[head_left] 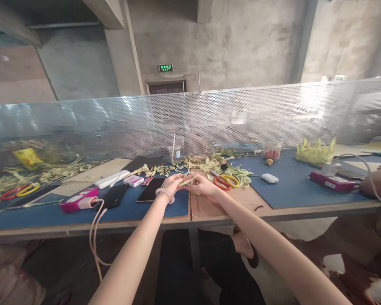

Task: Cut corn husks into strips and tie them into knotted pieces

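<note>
Both my hands meet above the table's front half, fingers pinched together around a thin pale-green strip, which looks like a plant leaf or husk (186,182). My left hand (172,184), with a pale bangle at its wrist, is closed on the strip's left part. From the other side my right hand (201,184) is closed on it too; the fingertips are small and partly hidden. Just right of that hand lie scissors (227,182) with red and yellow handles. A heap of similar green strips (206,162) spreads behind the hands.
Left of my hands are a dark phone (150,190), a small box (133,181), a black phone (116,195) and a magenta device (79,200) with cables. To the right sit a white case (269,178), a jar (272,151) and a yellow-green crown-shaped piece (316,151). A perforated metal screen (209,114) stands behind.
</note>
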Motion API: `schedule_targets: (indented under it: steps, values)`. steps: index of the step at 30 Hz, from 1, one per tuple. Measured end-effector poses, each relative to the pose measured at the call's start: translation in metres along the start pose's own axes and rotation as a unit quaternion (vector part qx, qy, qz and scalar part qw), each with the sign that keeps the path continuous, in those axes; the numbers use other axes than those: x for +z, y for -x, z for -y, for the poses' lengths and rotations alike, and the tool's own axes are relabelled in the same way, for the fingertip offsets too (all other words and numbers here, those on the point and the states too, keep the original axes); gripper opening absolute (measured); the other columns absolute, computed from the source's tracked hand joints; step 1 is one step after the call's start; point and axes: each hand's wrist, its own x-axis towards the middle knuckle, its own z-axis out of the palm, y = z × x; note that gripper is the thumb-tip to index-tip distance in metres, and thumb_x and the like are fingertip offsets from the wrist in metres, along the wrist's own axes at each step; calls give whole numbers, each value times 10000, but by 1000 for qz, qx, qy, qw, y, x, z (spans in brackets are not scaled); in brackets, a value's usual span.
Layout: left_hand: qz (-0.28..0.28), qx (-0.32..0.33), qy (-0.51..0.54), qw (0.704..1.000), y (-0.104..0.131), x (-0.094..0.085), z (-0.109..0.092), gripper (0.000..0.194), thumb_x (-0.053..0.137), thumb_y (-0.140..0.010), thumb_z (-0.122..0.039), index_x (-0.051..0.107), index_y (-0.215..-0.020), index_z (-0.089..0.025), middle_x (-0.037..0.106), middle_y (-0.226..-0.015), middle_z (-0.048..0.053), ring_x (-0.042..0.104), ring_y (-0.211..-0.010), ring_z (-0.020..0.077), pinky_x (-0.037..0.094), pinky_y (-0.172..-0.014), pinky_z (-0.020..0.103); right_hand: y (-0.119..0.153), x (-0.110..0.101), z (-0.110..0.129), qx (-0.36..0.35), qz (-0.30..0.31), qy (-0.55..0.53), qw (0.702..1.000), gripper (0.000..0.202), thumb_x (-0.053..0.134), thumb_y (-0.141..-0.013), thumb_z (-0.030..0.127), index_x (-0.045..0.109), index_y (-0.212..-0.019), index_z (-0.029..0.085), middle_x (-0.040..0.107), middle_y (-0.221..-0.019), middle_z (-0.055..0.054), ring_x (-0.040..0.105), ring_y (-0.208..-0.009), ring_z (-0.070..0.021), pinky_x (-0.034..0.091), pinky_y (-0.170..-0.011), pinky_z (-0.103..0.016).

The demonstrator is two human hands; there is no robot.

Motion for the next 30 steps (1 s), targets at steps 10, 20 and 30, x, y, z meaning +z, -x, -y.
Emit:
schedule_targets:
  steps: [10,20,30]
  values:
    - [1,0,30,1000,0,2,1,133,613,-617,-104,586,-743,-138,642,-731,33,625,-701,137,484,-688,240,-2,1,-4,-12,24,-16,1000,373,746,-598,334,644,-910,157,630,-875,-40,563,-736,-139,441,-696,-273]
    - [-11,-6,1,1000,3,3,-2,101,624,-627,-121,590,-719,-144,633,-686,22,616,-693,140,493,-677,246,-2,-3,-6,-46,17,64,997,344,715,-646,376,673,-932,190,618,-950,-54,536,-952,-187,405,-848,-322]
    - [24,-17,27,999,0,1,1,107,638,-666,-102,562,-732,-138,642,-740,32,627,-761,136,497,-831,314,0,-2,0,-14,3,58,998,369,537,-777,473,676,-867,143,561,-635,2,472,-564,-97,375,-521,-207]
